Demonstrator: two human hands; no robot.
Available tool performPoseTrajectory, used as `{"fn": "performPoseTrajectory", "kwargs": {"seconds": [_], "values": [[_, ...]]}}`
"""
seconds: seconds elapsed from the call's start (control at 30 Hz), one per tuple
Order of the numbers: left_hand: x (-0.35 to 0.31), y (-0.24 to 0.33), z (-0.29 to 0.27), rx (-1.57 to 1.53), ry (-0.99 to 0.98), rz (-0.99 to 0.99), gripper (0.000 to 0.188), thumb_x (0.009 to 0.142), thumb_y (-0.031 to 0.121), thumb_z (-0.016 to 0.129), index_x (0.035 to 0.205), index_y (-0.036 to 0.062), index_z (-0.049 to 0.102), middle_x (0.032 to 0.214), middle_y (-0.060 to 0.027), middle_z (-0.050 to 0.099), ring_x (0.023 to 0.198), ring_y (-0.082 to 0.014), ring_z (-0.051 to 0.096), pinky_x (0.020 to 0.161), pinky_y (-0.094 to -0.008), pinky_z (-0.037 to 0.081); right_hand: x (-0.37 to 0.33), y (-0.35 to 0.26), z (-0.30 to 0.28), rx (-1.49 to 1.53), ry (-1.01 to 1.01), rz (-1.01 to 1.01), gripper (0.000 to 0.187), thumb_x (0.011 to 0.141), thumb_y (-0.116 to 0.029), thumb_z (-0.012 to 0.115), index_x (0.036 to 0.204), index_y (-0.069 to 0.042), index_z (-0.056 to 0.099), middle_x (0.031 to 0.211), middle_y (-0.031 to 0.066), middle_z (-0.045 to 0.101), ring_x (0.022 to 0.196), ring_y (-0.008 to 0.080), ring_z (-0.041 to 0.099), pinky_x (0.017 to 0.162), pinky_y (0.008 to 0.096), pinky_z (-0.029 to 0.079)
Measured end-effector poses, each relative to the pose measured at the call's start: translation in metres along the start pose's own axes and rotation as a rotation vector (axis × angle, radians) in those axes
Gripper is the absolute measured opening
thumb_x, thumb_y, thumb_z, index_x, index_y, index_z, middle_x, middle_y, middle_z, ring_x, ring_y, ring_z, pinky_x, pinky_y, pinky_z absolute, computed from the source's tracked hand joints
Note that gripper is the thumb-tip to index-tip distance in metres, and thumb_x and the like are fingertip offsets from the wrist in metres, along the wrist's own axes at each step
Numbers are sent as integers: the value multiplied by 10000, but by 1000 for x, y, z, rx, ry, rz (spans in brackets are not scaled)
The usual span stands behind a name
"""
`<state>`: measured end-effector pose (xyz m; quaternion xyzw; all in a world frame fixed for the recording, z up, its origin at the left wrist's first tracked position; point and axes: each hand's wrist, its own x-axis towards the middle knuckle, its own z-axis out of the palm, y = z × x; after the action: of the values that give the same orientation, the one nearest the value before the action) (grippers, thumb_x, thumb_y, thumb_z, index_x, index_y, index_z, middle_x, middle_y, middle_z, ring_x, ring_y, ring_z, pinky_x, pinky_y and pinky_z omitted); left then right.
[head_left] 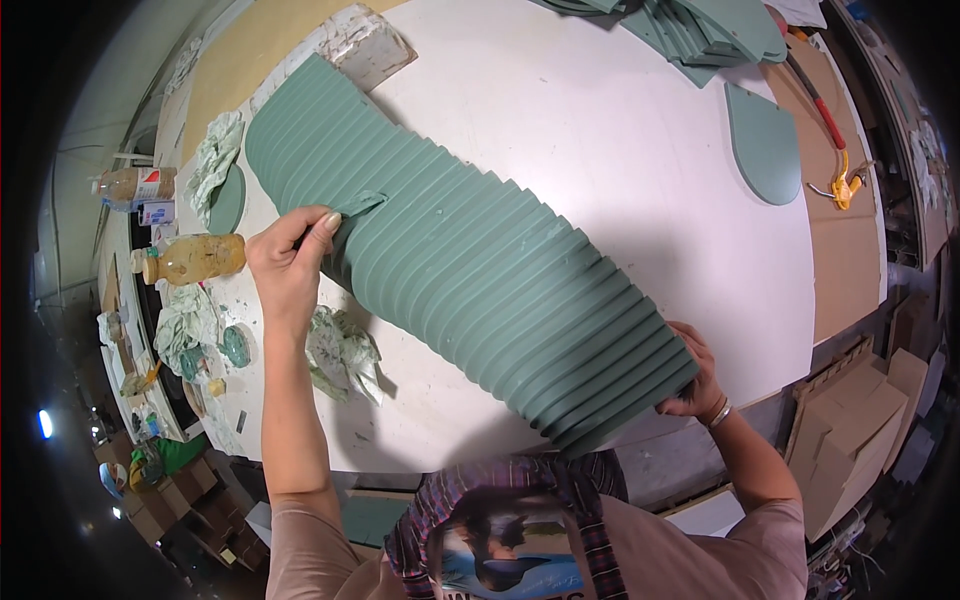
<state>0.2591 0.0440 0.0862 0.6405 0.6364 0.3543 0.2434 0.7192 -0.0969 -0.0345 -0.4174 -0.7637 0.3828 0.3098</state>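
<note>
A long row of green panels [470, 270], overlapped like fallen dominoes, runs across the white surface [640, 150] from about ten o'clock down to five o'clock. The left hand [290, 265] pinches one panel [358, 207] at the nine-o'clock flank of the row, its grip narrow, thumb and forefinger closed on the lifted edge. The right hand [695, 385] cups the near end of the row at five o'clock, fingers curled round the last panels, bracing them. To my eye the step in hand is picking a single panel out of the fanned stack while the rest is held steady; the next move seems to call for a clean lift so that neighbouring panels do not slide. Crumpled stained rags [345, 352] lie just beside the left forearm, a bottle of yellowish liquid [192, 258] lies at nine o'clock, more green pieces [700, 35] are stacked at one o'clock, and one rounded piece [765, 140] lies alone at two o'clock.
</note>
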Motion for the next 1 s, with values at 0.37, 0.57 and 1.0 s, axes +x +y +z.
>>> {"fn": "performPoseTrajectory", "kwargs": {"seconds": [0.37, 0.57, 1.0], "values": [[-23, -2, -7, 0, -19, -33, 130, 875, 62, 699, 819, -54, 682, 638, -20, 589, 583, -81, 519, 544, -226, 401, -3, 1, 1, 0, 1, -4, 934, 738, -655, 711, 1314, 60, 539, 1248, 207, 628, 1122, 403, 612, 964, 470, 471], [-23, 1, -7, 15, -24, -32, 137, 893, 75, 685, 832, -48, 674, 647, -9, 575, 603, -79, 505, 563, -222, 396, -2, 2, 0, -7, -1, 3, 944, 734, -667, 701, 1310, 63, 540, 1249, 209, 625, 1120, 410, 610, 957, 478, 474], [-22, -1, -3, -10, -20, -65, 133, 892, 73, 687, 832, -45, 675, 648, -11, 580, 597, -80, 513, 562, -223, 404, -3, 2, 0, -2, -1, -10, 938, 739, -660, 711, 1313, 61, 539, 1244, 213, 626, 1120, 415, 609, 959, 481, 473]]}}
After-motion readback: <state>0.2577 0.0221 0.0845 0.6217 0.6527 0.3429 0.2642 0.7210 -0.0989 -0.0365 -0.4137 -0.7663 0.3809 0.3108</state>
